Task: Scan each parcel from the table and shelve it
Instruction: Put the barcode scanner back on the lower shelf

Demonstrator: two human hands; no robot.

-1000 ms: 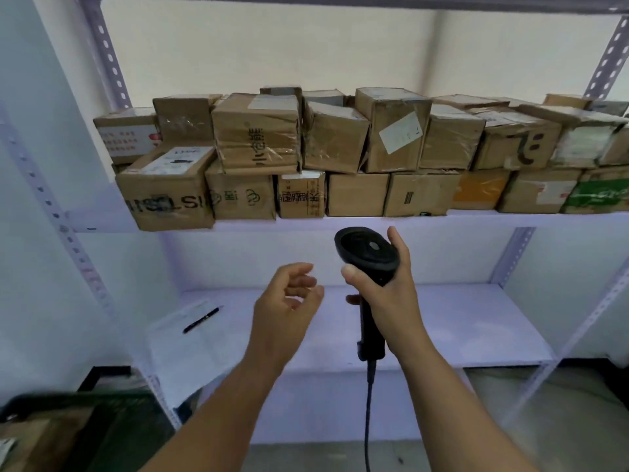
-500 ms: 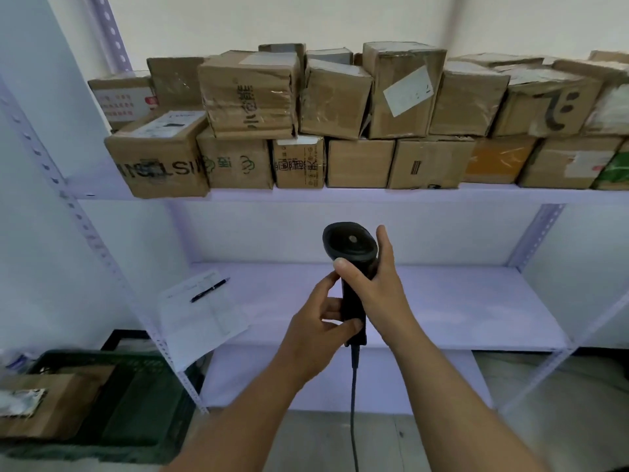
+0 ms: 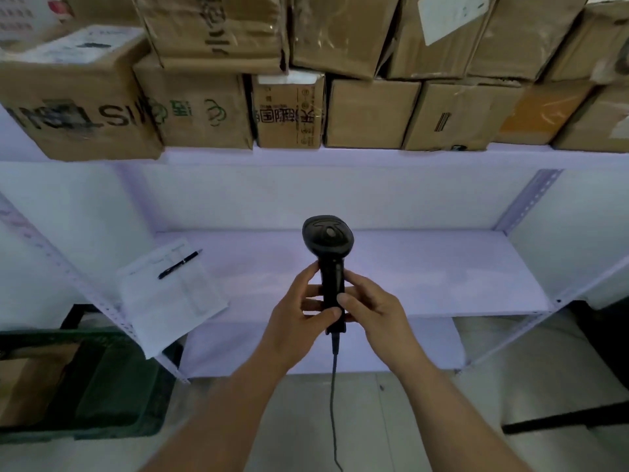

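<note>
Left hand (image 3: pixel 297 323), right hand (image 3: pixel 376 311) both grip one scanner (image 3: pixel 328 237); one pen (image 3: pixel 179 264) on one sheet (image 3: pixel 170 303)

Upper shelf (image 3: pixel 374 157): cardboard boxes (image 3: pixel 371 114) in row, side by side, more stacked on top. Lower shelf (image 3: pixel 425 267): paper sheet (image 3: pixel 173 301) overhanging left front corner, pen (image 3: pixel 179 264) on sheet.
</note>
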